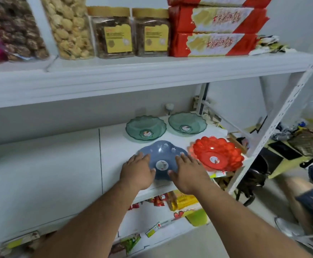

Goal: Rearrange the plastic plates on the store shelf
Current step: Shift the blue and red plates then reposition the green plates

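Plates, plastic, four on the middle shelf (58,164), a white board with a thin seam left of the group. Nearest item: blue plate (163,157), opaque slate blue, lobed flower-shaped rim, small white blossom prints on the inner wall, round sticker at centre; its near rim and both side edges are covered by the hands. Left hand (138,172) lies on the plate's left edge, fingers flat and together, thumb pointing inward; right hand (186,174) lies on the right edge, likewise flat; neither is curled into a grip, and whether the plate is lifted off the board cannot be told. Just right of it, at the shelf's right end: red plate (216,153), translucent, scalloped rim with bubbled relief, round label inside; rims near, contact unclear. Farther back, side by side: left green plate (146,127) and right green plate (187,122), both clear teal, wavy-edged, each labelled at centre, printing too blurred to read. A dark green object at the far left is cut off by the frame. Lower shelf, near: coloured packets, mostly hidden under the board and forearms. Upper shelf, far: clear jars (131,32) with tan lids and yellow labels, bulk snacks in clear tubs to their left, stacked red cartons (215,30) to the right; lettering illegible. Perforated white upright (282,112) at right.
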